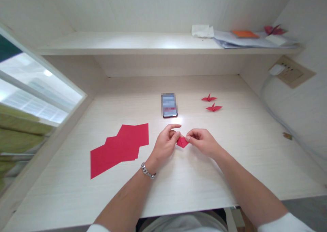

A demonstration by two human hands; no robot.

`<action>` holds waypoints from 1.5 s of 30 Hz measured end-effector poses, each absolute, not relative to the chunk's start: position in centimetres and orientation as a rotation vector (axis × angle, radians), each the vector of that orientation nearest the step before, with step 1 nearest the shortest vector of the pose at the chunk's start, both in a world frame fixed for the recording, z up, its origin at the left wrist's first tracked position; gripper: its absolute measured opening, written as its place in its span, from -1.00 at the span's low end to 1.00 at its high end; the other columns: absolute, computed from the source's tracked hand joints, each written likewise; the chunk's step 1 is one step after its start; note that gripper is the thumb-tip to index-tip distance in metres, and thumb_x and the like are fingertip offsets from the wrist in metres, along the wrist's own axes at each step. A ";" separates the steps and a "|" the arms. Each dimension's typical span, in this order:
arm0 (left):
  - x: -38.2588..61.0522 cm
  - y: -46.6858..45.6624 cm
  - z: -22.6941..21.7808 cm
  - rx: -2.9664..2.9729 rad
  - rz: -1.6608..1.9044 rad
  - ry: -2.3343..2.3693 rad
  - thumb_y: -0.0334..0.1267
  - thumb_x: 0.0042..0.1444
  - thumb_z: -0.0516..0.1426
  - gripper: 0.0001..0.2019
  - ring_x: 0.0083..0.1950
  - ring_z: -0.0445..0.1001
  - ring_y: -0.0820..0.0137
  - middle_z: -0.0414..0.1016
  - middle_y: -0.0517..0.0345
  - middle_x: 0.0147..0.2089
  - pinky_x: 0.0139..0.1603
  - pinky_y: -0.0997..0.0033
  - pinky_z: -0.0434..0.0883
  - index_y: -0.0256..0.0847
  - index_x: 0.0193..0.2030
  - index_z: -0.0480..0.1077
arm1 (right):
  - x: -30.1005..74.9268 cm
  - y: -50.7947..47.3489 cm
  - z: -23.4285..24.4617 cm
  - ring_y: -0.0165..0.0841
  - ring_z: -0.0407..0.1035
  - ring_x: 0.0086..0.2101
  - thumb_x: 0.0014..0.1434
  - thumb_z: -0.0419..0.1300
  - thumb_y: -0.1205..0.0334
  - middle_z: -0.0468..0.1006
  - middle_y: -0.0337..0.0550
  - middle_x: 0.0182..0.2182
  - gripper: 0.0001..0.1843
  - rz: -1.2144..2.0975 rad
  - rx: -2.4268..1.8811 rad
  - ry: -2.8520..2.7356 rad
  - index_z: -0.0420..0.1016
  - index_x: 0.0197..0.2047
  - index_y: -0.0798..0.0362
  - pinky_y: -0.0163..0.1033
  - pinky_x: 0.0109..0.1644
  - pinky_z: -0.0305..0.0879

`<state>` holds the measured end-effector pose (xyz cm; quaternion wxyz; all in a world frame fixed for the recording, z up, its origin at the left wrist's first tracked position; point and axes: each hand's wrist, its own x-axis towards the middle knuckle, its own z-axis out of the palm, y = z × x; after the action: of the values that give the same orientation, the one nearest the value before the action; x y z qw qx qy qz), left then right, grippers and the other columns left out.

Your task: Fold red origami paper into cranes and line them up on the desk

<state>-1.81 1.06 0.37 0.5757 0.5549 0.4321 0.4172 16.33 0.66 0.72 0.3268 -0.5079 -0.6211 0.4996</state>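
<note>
Between both hands is a small piece of folded red paper (182, 142), with crease lines on its face and a point toward me. My left hand (167, 140) pinches its left corner between thumb and fingers, the index finger stretched out above it. On the opposite side, my right hand (201, 141) grips the right corner with thumb and fingertip. Two finished red paper cranes, one (209, 98) behind the other (214, 108), stand to the right beyond my hands. Flat sheets of red paper (120, 145) lie overlapping to the left of my left hand.
A phone (169, 105) with a lit, blurred screen lies beyond my hands. Above the desk runs a shelf (127, 43) with papers (230, 41), an orange pad (245, 34) and a red paper shape (274, 30). On the right, a cable (270, 113) hangs from a wall socket (293, 72).
</note>
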 end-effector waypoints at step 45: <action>-2.5 1.0 1.0 1.649 0.684 1.051 -0.33 0.06 0.10 -0.87 -0.45 0.42 0.43 0.51 0.14 -0.46 -0.44 0.50 0.31 -0.26 -0.41 0.48 | 17.8 1.3 0.8 -0.46 0.15 -0.55 0.05 0.17 0.25 0.34 -0.31 -0.61 -0.89 1.318 -1.322 -1.747 0.46 -0.44 0.10 -0.34 -0.49 0.02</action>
<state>-2.50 1.05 0.99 0.5098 0.6847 0.4365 0.2841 17.83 1.30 0.85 0.2882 -0.4953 -0.6542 0.4936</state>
